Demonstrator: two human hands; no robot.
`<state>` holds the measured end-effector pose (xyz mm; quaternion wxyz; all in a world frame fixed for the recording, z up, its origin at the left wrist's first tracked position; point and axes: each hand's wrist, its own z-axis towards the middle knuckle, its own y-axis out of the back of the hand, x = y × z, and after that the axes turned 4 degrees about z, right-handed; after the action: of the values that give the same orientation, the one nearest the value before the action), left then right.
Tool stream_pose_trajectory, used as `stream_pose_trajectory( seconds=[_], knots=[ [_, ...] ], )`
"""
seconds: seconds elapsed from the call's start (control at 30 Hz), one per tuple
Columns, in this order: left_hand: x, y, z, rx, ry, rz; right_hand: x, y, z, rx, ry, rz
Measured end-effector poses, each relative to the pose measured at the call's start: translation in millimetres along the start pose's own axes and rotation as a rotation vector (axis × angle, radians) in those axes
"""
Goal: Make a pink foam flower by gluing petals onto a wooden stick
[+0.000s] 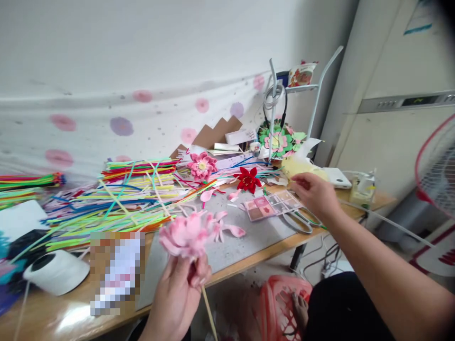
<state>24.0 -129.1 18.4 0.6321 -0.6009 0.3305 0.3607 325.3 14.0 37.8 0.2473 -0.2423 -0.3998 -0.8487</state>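
A pink handmade flower (183, 237) on a thin wooden stick (209, 312) is in my left hand (177, 289), its fingers wrapped round the stem just below the bloom. My right hand (314, 192) is held out over the back right of the table, thumb and fingertips pinched together. Whatever lies between those fingertips is too small to make out. Behind them is a pale yellow item (302, 166), perhaps wrapped in clear plastic. Below the right hand lies a palette with pink pans (261, 208). Loose pink petals (232, 230) rest on the grey mat (213, 258) beyond the flower.
Bundles of coloured pipe cleaners (142, 177) cover the table's left. A white thread cone (59, 272) stands front left. Pink (202, 166) and red flowers (248, 180) lie further back. Scissors (298, 222) are at the right edge. A red plastic stool (280, 293) stands below.
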Motion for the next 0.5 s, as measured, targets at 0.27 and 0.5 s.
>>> stream_pose_trajectory(
  seconds=[0.27,0.5],
  knots=[
    [-1,-8.7,11,-0.296,0.086,-0.174,-96,33,4,0.184,-0.203,-0.19],
    [-8,-9.3,3,-0.242,0.18,-0.305,-115,10,4,0.124,-0.217,-0.117]
  ],
)
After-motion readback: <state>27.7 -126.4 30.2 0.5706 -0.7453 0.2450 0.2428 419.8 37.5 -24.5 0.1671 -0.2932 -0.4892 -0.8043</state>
